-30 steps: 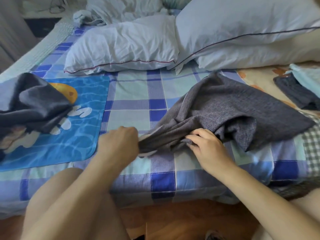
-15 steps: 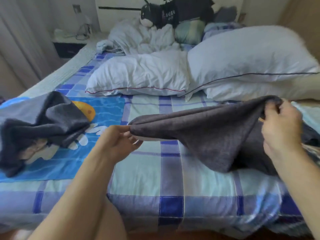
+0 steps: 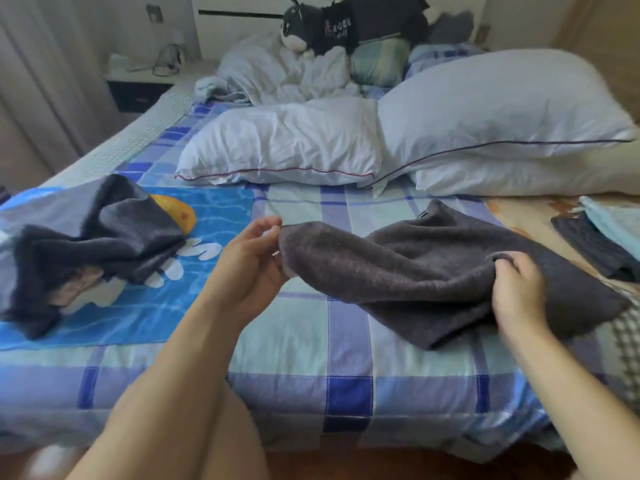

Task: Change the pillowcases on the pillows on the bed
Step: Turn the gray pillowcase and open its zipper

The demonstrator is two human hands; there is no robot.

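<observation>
A dark grey pillowcase lies stretched across the checked bed sheet. My left hand pinches its left end between thumb and fingers. My right hand grips a fold at its right side. Behind it lie a bare white pillow with red piping and a larger white pillow stacked on another white pillow. A second dark grey pillowcase lies crumpled at the left.
A blue printed mat lies under the crumpled case. Folded dark and light-blue cloths sit at the right edge. A rumpled duvet and a black plush toy are at the headboard. A nightstand stands at the left.
The grey pillowcase was lifted and pulled taut between both hands, then lowered onto the sheet. My right hand moved from the near bunch out to the right side and came down.
</observation>
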